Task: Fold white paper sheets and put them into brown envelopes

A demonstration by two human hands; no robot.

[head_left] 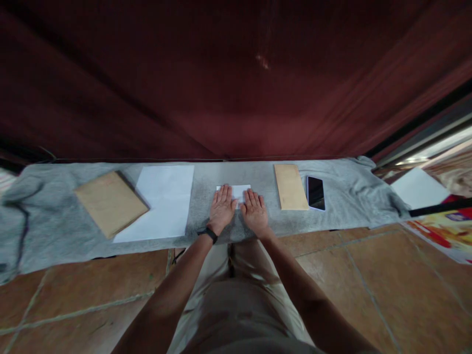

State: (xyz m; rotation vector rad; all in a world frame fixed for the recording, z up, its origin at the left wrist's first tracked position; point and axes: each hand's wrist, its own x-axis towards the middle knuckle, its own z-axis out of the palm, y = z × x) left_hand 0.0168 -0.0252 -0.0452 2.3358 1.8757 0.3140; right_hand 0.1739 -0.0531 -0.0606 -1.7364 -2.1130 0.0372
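Both palms face down on a small white piece of paper (240,191) lying on the grey cloth (236,172). My left hand (221,209) covers the paper's left part, fingers stretched out and pointing away from me; a dark band circles that wrist. Over the right part lies my right hand (254,212), its fingers also straight and flat. The two thumbs come near each other at the middle. Most of the paper is hidden under the hands, so I cannot tell whether it is folded.
To the left, a brown packet (110,202) overlaps a large white sheet (171,206). On the right lie a tan envelope (291,187) and a phone (316,193). A dark red wall (221,98) rises behind the cloth. Tiled floor (332,275) shows below.
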